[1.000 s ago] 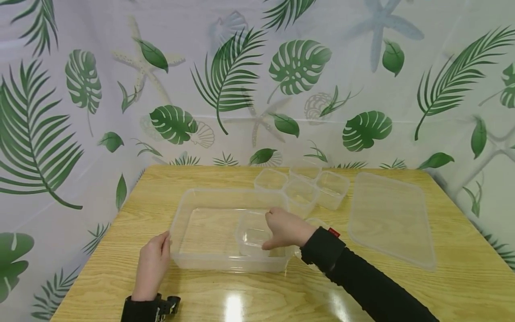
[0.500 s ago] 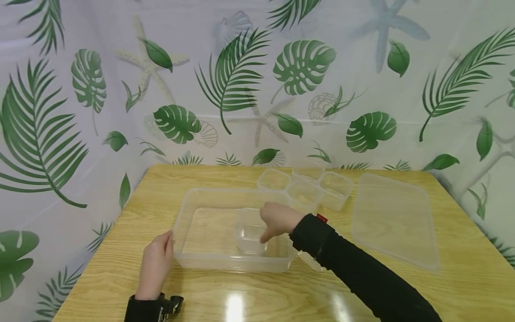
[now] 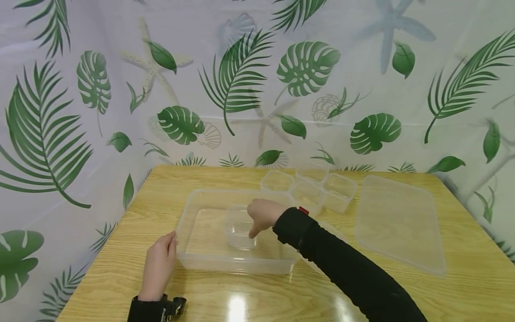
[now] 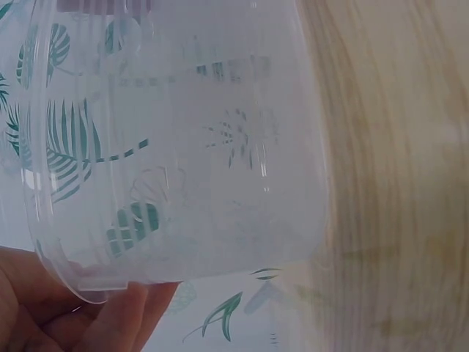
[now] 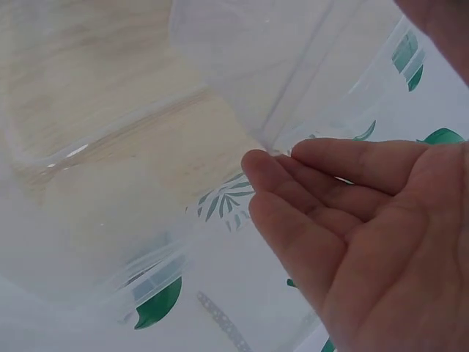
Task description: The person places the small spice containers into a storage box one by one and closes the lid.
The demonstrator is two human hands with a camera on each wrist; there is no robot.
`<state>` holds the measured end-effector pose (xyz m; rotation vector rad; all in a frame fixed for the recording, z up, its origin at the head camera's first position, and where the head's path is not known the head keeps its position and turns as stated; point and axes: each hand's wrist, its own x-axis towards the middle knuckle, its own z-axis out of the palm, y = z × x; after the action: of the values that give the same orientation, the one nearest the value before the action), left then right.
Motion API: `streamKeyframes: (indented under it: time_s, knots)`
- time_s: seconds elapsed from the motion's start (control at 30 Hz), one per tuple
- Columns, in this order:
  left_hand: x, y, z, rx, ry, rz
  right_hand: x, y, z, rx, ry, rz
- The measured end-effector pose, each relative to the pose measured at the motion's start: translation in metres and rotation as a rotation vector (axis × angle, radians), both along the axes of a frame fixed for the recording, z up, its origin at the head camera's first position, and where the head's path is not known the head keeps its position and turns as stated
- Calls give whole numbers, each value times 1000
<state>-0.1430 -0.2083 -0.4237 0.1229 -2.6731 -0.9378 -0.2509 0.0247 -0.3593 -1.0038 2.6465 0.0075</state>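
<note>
A large clear plastic box [image 3: 213,264] stands on the table in the head view. At its left end my left hand [image 3: 158,264] grips the rim; the left wrist view shows fingers [image 4: 121,323] curled at the lip of the box wall [image 4: 220,161]. Inside the large box is a small clear plastic container [image 3: 237,239]. My right hand [image 3: 265,214] holds its right side, thumb toward me and fingers on the far side. From the right wrist, the bent fingers [image 5: 293,242] meet the container's edge [image 5: 249,66].
Several small clear containers [image 3: 339,192] cluster behind the box's right corner. A large translucent lid [image 3: 400,223] lies flat on the wooden table [image 3: 201,299] at right. Beside my right forearm is a partly hidden clear flat piece [image 3: 331,230]. Leaf-patterned cloth [image 3: 249,98] hangs behind.
My right hand has carried the small container leftward inside the large box. My left hand keeps its hold on the rim. The head view has shifted slightly.
</note>
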Motion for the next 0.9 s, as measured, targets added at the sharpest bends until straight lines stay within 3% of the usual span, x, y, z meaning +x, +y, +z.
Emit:
streamKeyframes:
  time_s: [0.47,0.9]
  knots:
    - [-1,-1,-2,1,2,11,-10,-34,-2,-29,-28,-6]
    - [1,-1,-4,2,23,10,-12,-49,-7,-84,-18,-31]
